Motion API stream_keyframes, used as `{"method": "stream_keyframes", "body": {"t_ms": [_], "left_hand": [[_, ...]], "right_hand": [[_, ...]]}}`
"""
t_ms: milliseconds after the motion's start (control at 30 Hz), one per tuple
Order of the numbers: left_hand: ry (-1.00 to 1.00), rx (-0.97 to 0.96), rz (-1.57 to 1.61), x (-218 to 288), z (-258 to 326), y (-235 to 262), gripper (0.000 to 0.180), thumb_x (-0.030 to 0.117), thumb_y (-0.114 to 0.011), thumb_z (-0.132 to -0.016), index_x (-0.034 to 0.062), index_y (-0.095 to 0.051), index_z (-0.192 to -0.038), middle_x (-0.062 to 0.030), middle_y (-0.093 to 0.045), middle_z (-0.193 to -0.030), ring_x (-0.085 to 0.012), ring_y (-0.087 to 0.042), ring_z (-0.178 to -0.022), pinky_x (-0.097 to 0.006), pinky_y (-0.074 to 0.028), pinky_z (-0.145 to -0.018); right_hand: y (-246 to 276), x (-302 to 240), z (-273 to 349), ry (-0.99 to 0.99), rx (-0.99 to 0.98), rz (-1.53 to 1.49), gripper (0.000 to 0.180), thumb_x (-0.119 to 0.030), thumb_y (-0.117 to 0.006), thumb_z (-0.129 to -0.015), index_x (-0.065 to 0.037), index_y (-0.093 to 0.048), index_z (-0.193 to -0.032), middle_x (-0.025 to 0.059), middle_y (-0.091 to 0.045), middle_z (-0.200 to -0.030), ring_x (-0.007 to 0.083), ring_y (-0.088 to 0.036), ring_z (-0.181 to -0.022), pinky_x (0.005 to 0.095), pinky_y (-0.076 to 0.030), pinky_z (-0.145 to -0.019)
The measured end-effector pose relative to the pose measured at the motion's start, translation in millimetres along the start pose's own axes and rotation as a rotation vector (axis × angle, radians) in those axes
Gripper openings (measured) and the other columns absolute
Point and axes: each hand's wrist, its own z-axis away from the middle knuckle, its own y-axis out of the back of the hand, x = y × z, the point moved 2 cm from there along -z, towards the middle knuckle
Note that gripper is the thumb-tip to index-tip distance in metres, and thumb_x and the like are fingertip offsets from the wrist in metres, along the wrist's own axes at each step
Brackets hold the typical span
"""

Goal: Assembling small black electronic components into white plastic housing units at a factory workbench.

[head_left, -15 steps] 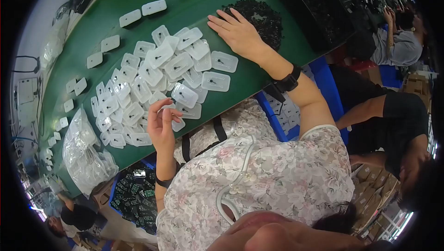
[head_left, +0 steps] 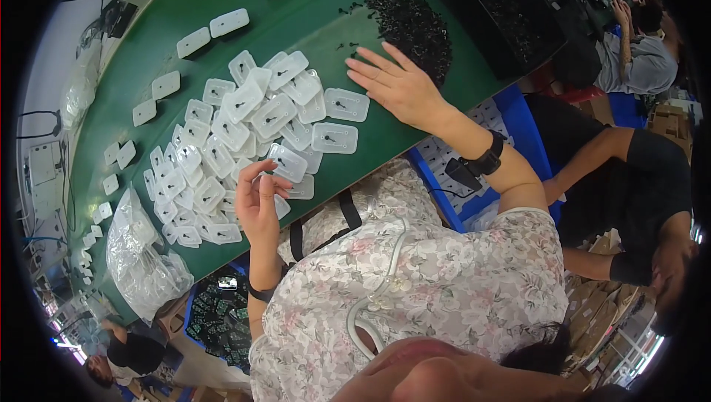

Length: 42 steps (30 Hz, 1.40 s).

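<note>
Evidently apart: a left hand point(head_left: 257, 206) by heaped translucent covers point(head_left: 274, 113), a right hand point(head_left: 404, 91) by small black parts point(head_left: 411, 32).
At the left end of the green tabletop point(head_left: 326, 9), a clear plastic bag point(head_left: 137, 254) lies by the near edge, while white blocks point(head_left: 229, 23) string along the far edge; next, the covers, each seen clearly bearing a dark piece, spread toward the near edge, where the left hand's half-curled fingers overlap one, whether gripping it I cannot tell; the right hand, empty, spreads its fingers between covers and black parts; farther right, a black box point(head_left: 463, 21) stands beside the parts.
</note>
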Motion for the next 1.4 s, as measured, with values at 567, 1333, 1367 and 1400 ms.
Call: {"method": "stream_keyframes", "body": {"t_ms": [567,1333,1367,1400], "left_hand": [[-0.017,-0.08,-0.034,5.9,-4.3,-16.2,0.019,0.01,-0.046,-0.093,-0.0025,-0.051,-0.106,-0.01,-0.054,-0.1,-0.0124,-0.058,-0.071,-0.021,-0.044,-0.059],[0.018,-0.146,-0.021,-1.0,-12.5,-33.8,0.018,0.01,-0.046,-0.093,-0.002,-0.053,-0.105,-0.0091,-0.055,-0.097,-0.0115,-0.058,-0.071,-0.02,-0.044,-0.059],[0.018,-0.159,-0.026,-1.4,-14.3,-34.8,0.018,0.01,-0.046,-0.093,-0.0019,-0.053,-0.105,-0.0092,-0.055,-0.096,-0.0115,-0.058,-0.071,-0.02,-0.044,-0.058],[0.022,-0.158,-0.025,-3.4,-15.7,-35.2,0.018,0.01,-0.046,-0.093,-0.0019,-0.053,-0.105,-0.0092,-0.055,-0.096,-0.0115,-0.058,-0.071,-0.02,-0.044,-0.058]], "right_hand": [[-16.5,39.8,-32.1,0.102,-0.011,0.207,0.036,-0.016,-0.05,-0.083,-0.008,-0.053,-0.118,0.0036,-0.048,-0.128,0.0215,-0.038,-0.124,0.0423,-0.021,-0.109],[36.2,78.2,-11.7,0.03,0.164,-0.096,0.029,-0.023,-0.063,-0.078,-0.011,-0.059,-0.104,0.0045,-0.057,-0.113,0.024,-0.05,-0.112,0.0403,-0.034,-0.1],[31.3,64.4,-3.3,0.086,0.056,-0.113,0.038,-0.025,-0.064,-0.077,-0.013,-0.057,-0.112,0.0045,-0.054,-0.122,0.0231,-0.044,-0.121,0.0422,-0.029,-0.105],[26.1,48.7,3.4,0.14,-0.018,-0.128,0.044,-0.026,-0.064,-0.076,-0.014,-0.054,-0.117,0.0038,-0.05,-0.127,0.0225,-0.04,-0.124,0.0414,-0.026,-0.107]]}}
